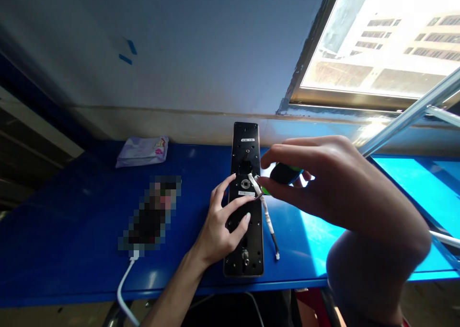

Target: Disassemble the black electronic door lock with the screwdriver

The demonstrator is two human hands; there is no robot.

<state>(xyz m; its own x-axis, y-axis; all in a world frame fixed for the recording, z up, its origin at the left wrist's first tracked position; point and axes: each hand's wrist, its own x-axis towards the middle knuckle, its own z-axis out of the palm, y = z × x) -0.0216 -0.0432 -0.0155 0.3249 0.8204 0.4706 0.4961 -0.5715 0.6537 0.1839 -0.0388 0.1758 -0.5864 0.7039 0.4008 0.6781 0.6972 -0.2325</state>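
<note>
Gripping screwdriver [284, 173], right hand [323, 183]; left hand [223, 221] on lock panel [247, 147].

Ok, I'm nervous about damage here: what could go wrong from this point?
The black-and-green tool in the right hand sits close to the left hand, which steadies the long black rectangular panel; a slip might jab it. The thin white wire trails loose beside the panel and could snag.

tissue pack [142, 151], blue table [72, 231], window [381, 39]
</note>
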